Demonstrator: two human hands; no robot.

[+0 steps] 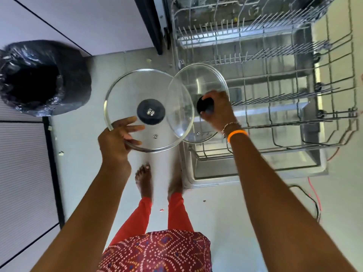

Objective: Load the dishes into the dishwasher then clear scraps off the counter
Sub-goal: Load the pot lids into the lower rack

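Two glass lids, centre frame: large lid [149, 110] pinched at its rim by left hand [115, 142]; small lid [198, 103] held by its knob in right hand [218, 110], over empty dishwasher rack [275, 91]. Rigid, slippery, breakable; knob gives safest grip

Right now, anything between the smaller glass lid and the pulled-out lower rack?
Nothing visible blocks it. The right hand holds the smaller glass lid by its black knob above the lower rack's front-left corner, whose tines below look bare. The larger glass lid overlaps only its left edge.
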